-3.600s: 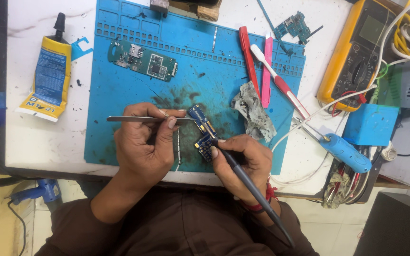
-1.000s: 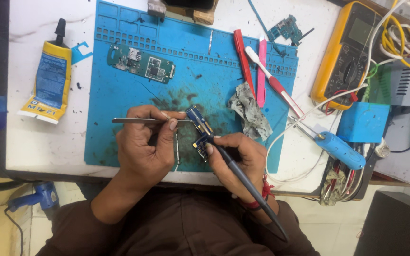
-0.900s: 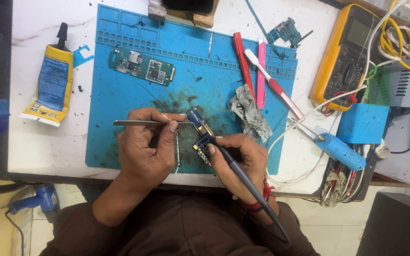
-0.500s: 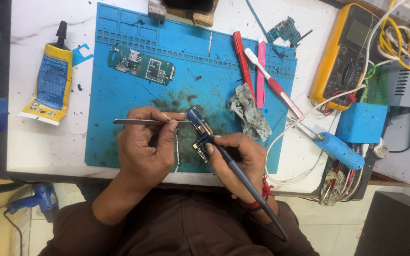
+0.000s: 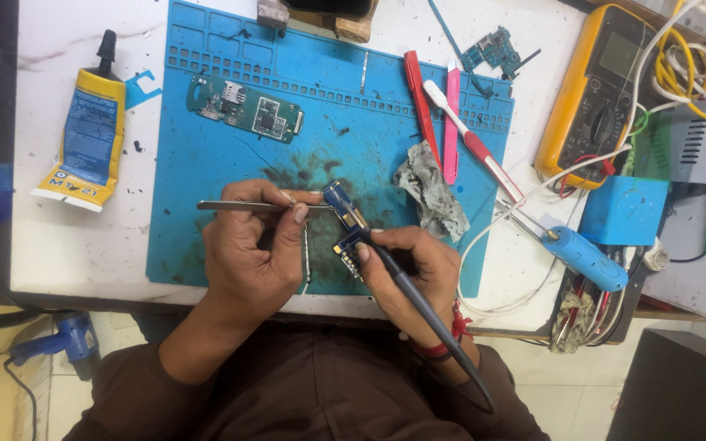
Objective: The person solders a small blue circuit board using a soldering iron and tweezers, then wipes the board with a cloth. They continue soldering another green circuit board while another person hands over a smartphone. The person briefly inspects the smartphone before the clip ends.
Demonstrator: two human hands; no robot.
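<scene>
Nearest me, my right hand [image 5: 414,269]: fingers curled tight about one dark soldering iron [image 5: 426,314], held pencil-wise, its shaft running back past my wrist, its tip hidden where it meets the small blue circuit board [image 5: 345,219]. One such board in hand, lying slantwise on the blue work mat [image 5: 206,163] between my two hands, its lower end covered by my right thumb. My left hand [image 5: 255,249]: knuckles up, thumb and forefinger pinched closed on one pair of steel tweezers [image 5: 243,206], held level, the points touching the board's upper end; the exact contact is too small to make out. Further out on the mat: one green circuit board [image 5: 247,110], lying flat; one crumpled grey wipe [image 5: 426,192]; one red tool [image 5: 418,102] and one pink tool [image 5: 451,122], side by side; one toothbrush [image 5: 471,143] with red handle, laid across them. Off the mat, left: one yellow glue tube [image 5: 83,135], black nozzle. Right: one blue-handled tool [image 5: 586,257] among white cables; one blue box [image 5: 623,208]; one yellow multimeter [image 5: 594,90], its top corner cut by the frame. Far edge: one small teal board fragment [image 5: 492,53].
</scene>
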